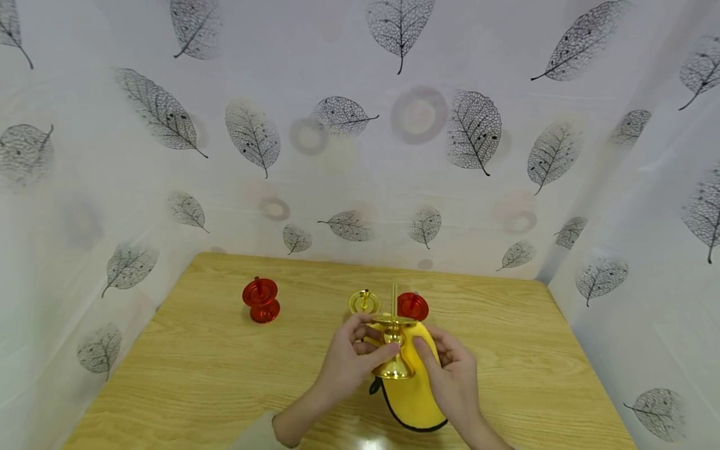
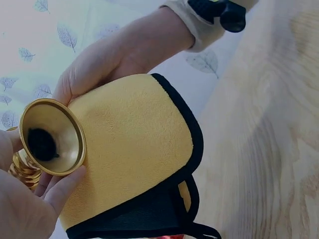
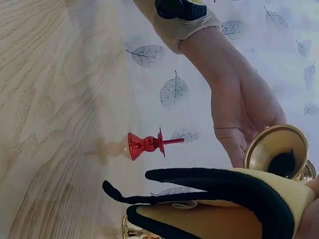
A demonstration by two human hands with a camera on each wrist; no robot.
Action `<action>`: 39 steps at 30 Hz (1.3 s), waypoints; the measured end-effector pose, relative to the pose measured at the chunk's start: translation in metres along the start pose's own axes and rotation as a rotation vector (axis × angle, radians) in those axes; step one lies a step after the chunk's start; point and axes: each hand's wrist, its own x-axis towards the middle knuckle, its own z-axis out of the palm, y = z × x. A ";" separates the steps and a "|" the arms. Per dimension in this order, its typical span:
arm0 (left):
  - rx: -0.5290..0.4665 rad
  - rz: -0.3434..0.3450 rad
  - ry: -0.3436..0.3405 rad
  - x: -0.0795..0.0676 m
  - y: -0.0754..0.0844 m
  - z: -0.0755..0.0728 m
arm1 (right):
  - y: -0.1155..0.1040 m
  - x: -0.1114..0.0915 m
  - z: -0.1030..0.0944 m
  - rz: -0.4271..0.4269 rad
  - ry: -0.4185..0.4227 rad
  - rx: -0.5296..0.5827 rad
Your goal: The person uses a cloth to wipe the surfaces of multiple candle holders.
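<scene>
A gold candle holder (image 1: pixel 395 362) with a flared base, a round dish and a thin upright stem is held above the table. My left hand (image 1: pixel 350 353) grips it round its middle from the left. A yellow cloth (image 1: pixel 413 400) with black edging and a small black loop is in my right hand (image 1: pixel 457 375), pinched between thumb and fingers beside the holder. The left wrist view shows the holder's hollow base (image 2: pixel 55 129) against the yellow cloth (image 2: pixel 129 144). In the right wrist view the cloth (image 3: pixel 214 224) hangs folded below the left hand (image 3: pixel 244 104).
A red candle holder (image 1: pixel 263 303) stands at the left of the wooden table (image 1: pixel 225 375). Behind my hands are another gold holder (image 1: pixel 364 302) and another red one (image 1: pixel 413 306). A leaf-patterned curtain (image 1: pixel 360 169) surrounds the table's back and sides.
</scene>
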 end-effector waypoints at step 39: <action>-0.110 -0.078 -0.128 0.003 0.011 -0.013 | 0.001 0.003 -0.011 0.071 -0.062 0.058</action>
